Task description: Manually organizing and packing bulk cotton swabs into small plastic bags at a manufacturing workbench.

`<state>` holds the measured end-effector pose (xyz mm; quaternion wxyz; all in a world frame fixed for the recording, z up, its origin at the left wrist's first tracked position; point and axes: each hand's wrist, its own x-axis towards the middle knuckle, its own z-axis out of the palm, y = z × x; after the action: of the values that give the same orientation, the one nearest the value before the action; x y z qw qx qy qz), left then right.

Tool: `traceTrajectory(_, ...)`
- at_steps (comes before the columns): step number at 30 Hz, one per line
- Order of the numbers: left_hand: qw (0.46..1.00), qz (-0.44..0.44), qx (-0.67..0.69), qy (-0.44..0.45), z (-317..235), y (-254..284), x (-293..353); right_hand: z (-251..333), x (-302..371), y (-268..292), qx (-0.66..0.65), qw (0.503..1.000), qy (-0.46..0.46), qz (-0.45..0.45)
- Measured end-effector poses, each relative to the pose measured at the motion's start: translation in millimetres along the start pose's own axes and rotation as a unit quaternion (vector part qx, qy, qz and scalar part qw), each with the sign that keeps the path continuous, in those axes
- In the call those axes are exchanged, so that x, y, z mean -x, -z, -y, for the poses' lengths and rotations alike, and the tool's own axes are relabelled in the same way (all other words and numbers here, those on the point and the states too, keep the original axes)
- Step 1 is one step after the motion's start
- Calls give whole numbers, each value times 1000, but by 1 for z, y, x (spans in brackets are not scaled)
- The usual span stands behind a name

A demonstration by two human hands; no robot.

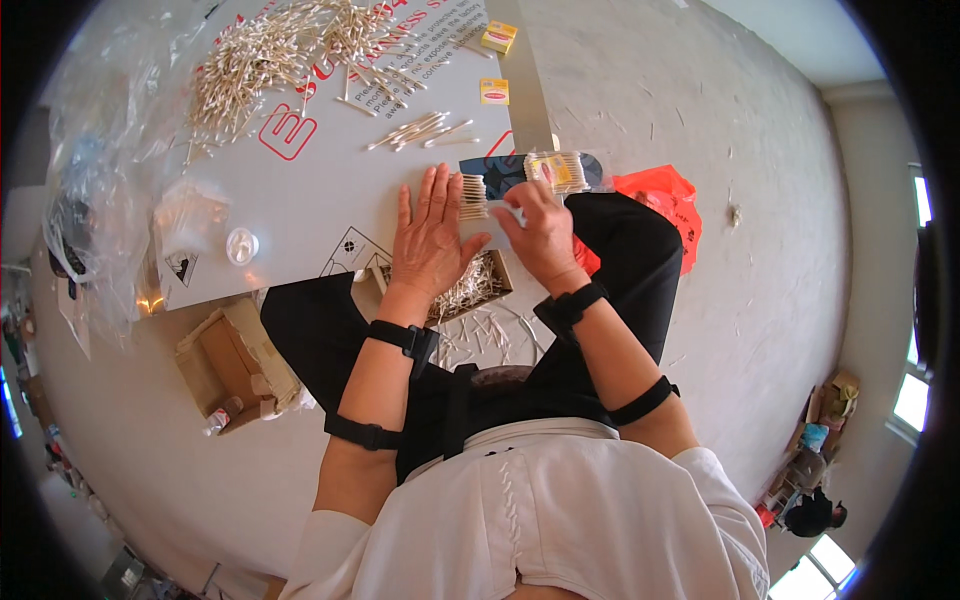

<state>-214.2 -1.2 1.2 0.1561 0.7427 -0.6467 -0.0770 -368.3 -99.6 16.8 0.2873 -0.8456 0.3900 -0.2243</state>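
My left hand (435, 235) lies flat on the table, fingers stretched out, beside a neat row of cotton swabs (473, 197). The row lies between my two hands, its left end partly hidden by my left fingers. My right hand (545, 238) is closed in a pinch at the row's right end. A pale, translucent edge shows by its fingertips, but what they hold is unclear. Just beyond my right hand, a clear pack of cotton swabs with a yellow card (556, 172) rests on a dark patterned piece. Several loose swabs (420, 131) lie past my left fingertips.
A large heap of cotton swabs (270, 60) covers the far table. Two small yellow boxes (494, 91) lie near its right edge. At left are a round clear container (242, 246) and plastic sheeting (100, 150). A swab-filled carton (505, 272) sits below my hands; a red bag (665, 205) lies right.
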Motion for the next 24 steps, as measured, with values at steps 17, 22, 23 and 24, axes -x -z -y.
traceTrajectory(17,1000,-3,-3,17,-16,-7,-12,-80,-9,37,217,971,54,79)
traceTrajectory(22,999,-16,-23,40,-33,-18,-24,-82,-9,38,156,983,57,80)
traceTrajectory(23,999,-15,-24,40,-35,-20,-26,-81,-9,38,155,983,56,80)
traceTrajectory(24,998,-17,-27,44,-37,-21,-28,-80,-9,39,143,985,55,79)
